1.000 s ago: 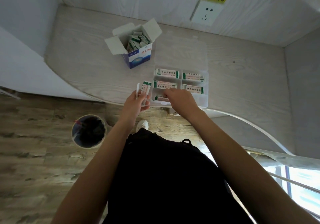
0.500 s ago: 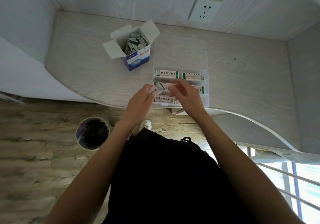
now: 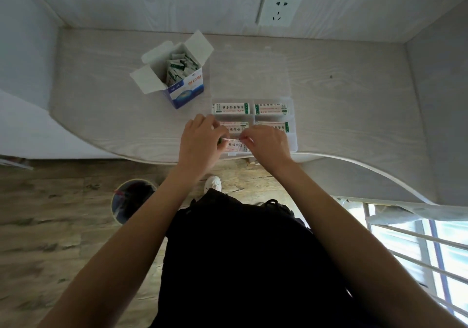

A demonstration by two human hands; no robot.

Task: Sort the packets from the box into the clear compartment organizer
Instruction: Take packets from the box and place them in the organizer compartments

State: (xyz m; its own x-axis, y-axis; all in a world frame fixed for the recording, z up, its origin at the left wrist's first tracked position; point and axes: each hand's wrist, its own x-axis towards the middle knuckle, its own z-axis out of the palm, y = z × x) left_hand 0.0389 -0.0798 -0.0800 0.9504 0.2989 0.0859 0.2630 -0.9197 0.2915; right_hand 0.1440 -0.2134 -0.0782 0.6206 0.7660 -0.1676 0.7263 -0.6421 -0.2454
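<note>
White paper with green ends, that is the packet (image 3: 234, 145) I have between my two hands, low over the near-left slot of the clear organizer (image 3: 291, 135). My left hand (image 3: 200, 140) pinches its left end and my right hand (image 3: 268, 142) pinches its right end, fingers curled in on it, so it lies flat like a little bridge between them. I cannot tell if it touches the slot floor yet.

I think this is the putting-in step. Next I need to lower it level into that slot and let go with both hands, gently, so it does not tip on the wall.

Four other slots each show a packet. Up and to the left on the wooden desk (image 3: 101, 105) stands the open box (image 3: 182, 82) with more packets (image 3: 178, 65) sticking up inside, so lots of sorting is left
</note>
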